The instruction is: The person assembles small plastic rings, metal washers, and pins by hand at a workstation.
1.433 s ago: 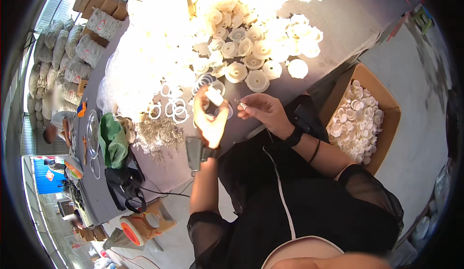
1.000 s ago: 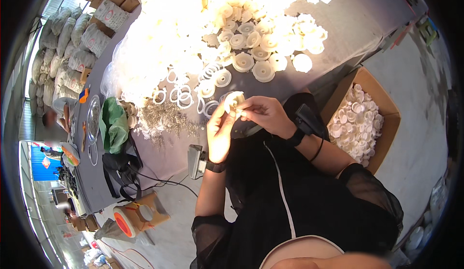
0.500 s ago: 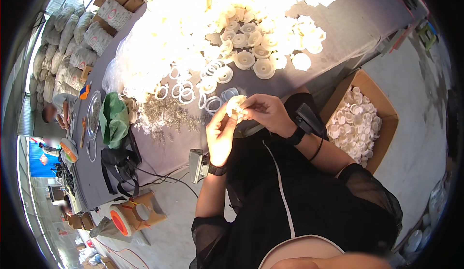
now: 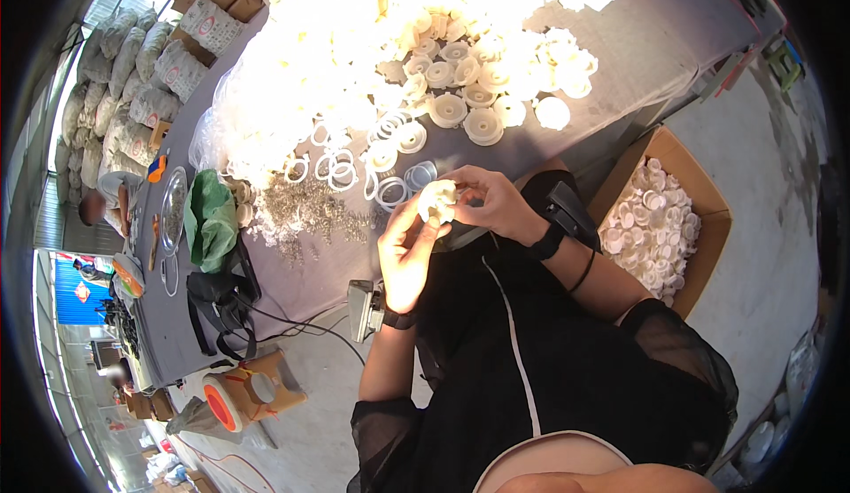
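Observation:
Between my two hands, just past the table's near edge, is a small white round plastic part [image 4: 436, 202]. My left hand [image 4: 406, 250] pinches it from the left with thumb and fingers. From the other side my right hand [image 4: 491, 203] grips it with bent fingers; its fingertips are partly hidden by the part. Clear plastic rings [image 4: 342, 174] lie loose on the table just beyond my left hand. Farther back are several round white plastic parts [image 4: 448, 111], some of them washed out by glare. Small metal-coloured pieces [image 4: 310, 214] form a heap to the left.
A cardboard box [image 4: 708, 267] full of white parts stands on the floor to my right. Along the table's left side lie a green bag [image 4: 209, 219], a black strapped bag [image 4: 217, 303] and a clear tray [image 4: 173, 205]. An orange-and-white stool-like object [image 4: 252, 391] stands at lower left.
The white part has turned in my hands and shows more of its side. My right fingers have shifted up and curled around it. My left hand stays nearly in place.

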`<state>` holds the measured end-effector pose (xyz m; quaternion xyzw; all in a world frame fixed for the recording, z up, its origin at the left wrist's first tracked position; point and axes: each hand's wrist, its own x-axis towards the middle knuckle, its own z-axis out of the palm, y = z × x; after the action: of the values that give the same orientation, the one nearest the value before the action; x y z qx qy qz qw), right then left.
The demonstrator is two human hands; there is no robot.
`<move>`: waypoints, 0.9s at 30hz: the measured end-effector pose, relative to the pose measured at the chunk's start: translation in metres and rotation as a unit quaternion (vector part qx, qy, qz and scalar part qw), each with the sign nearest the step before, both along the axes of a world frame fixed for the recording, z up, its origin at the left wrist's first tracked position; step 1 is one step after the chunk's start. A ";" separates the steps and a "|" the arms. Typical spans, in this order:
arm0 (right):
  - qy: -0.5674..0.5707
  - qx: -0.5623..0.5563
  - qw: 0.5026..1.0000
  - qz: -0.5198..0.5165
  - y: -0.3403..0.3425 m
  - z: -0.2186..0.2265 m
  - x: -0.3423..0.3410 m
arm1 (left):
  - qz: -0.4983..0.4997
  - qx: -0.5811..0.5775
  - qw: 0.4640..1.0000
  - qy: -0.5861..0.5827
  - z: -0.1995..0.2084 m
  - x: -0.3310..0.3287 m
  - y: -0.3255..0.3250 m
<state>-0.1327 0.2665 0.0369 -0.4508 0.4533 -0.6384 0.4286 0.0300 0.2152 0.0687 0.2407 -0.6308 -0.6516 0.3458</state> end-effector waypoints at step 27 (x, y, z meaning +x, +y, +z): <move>-0.051 0.012 0.997 0.050 -0.006 -0.015 0.002 | 0.035 0.064 0.997 -0.008 -0.002 -0.004 0.013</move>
<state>-0.1303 0.2605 0.0217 -0.4344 0.4153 -0.6327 0.4885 0.0260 0.2284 0.0663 0.2893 -0.5814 -0.6767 0.3471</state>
